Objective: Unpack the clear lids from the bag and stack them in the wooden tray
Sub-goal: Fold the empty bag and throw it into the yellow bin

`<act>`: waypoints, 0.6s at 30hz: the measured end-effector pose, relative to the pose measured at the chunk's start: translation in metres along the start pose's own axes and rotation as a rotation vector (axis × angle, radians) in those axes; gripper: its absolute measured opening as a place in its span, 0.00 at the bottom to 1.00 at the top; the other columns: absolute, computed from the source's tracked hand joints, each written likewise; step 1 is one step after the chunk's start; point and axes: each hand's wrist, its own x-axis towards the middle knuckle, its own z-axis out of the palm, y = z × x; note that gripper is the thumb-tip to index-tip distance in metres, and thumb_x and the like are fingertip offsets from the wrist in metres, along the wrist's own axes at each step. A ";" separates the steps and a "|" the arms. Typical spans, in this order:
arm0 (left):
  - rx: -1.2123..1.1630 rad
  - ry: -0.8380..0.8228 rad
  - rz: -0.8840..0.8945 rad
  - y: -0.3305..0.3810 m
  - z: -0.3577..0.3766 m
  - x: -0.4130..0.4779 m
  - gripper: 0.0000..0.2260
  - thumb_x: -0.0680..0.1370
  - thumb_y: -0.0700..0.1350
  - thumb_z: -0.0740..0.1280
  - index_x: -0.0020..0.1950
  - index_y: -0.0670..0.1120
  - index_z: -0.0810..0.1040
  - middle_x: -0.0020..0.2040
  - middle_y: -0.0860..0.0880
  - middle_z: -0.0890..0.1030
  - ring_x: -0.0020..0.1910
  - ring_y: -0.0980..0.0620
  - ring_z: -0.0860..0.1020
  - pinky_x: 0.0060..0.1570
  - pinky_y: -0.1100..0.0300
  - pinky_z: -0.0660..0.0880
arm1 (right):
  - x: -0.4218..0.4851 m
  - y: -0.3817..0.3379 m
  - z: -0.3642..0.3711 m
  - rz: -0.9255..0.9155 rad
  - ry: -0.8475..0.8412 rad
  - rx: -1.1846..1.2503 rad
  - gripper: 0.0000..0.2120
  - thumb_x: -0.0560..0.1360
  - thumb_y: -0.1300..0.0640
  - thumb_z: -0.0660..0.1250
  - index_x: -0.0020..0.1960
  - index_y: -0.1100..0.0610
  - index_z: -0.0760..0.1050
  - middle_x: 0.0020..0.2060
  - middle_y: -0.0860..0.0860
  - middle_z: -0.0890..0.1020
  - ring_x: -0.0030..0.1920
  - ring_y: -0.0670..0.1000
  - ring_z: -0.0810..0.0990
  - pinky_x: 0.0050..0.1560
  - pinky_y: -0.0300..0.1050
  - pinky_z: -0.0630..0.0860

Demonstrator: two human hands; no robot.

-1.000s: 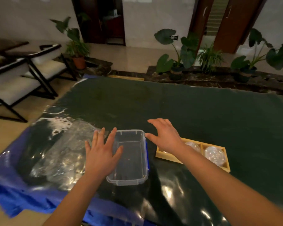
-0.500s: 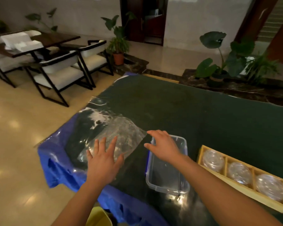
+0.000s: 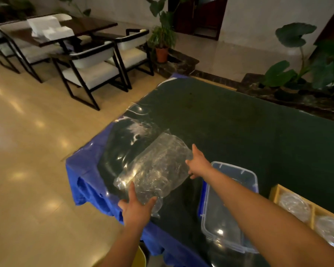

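Bag (image 3: 156,168) of clear lids lies on the desk (image 3: 239,122) just left of the plastic box (image 3: 233,167), its length running away from the person. Left hand (image 3: 137,207) touches its near end and right hand (image 3: 198,163) its box-side edge, with fingers (image 3: 132,191) spread, gripping nothing. Wooden tray (image 3: 274,191) sits right of the box.

No text, label, brand, number or sign can be read. The bag (image 3: 158,166), the clear lids (image 3: 294,206), the wooden tray (image 3: 274,191) and the plastic container (image 3: 248,173) show no legible print. The white boxes (image 3: 48,28) on the far table are too blurred to show any.
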 end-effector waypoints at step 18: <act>-0.997 -0.043 0.005 0.013 -0.060 0.006 0.36 0.74 0.28 0.70 0.79 0.47 0.63 0.46 0.40 0.80 0.38 0.49 0.81 0.38 0.57 0.81 | -0.060 0.016 -0.085 -0.249 0.265 0.372 0.05 0.77 0.62 0.68 0.43 0.60 0.82 0.36 0.56 0.83 0.40 0.55 0.82 0.42 0.47 0.82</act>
